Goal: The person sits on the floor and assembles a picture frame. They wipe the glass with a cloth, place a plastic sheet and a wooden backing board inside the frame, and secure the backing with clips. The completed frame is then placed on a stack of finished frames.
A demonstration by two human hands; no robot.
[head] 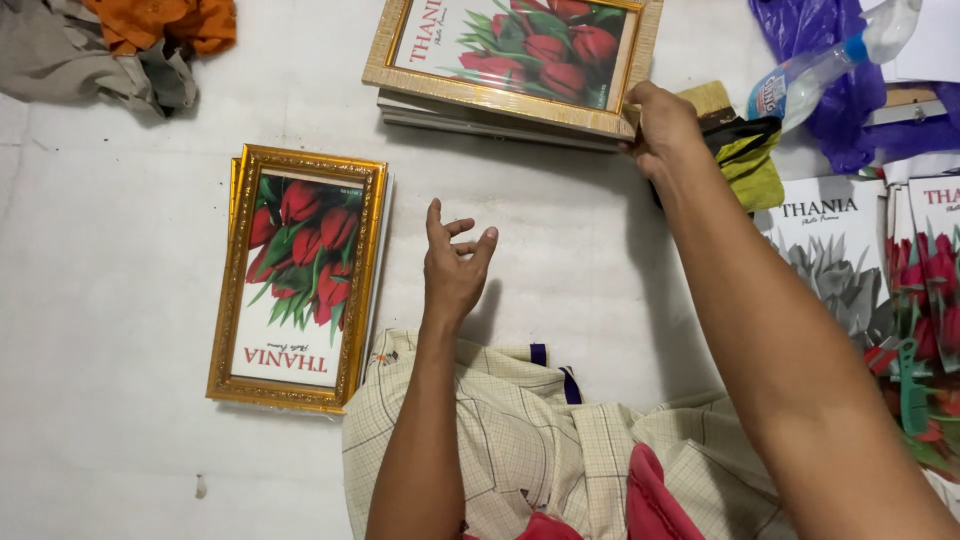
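My left hand (455, 262) hovers over the white floor with its fingers spread and holds nothing. Just left of it lies a gold-framed picture of red tulips (298, 275), flat on the floor. My right hand (660, 128) reaches far forward and grips the near right corner of a second gold-framed tulip picture (515, 55), which rests on top of a small stack of frames (480, 118). A yellow-green cloth with a black strap (745, 150) lies right beside that hand.
Printed flower sheets (840, 255) and green comb-like pieces (910, 385) lie at the right. A plastic bottle (825, 65) rests on a purple bag (835, 100) at the top right. Orange and grey cloths (120, 45) are heaped top left. Checked fabric (520, 440) covers my lap.
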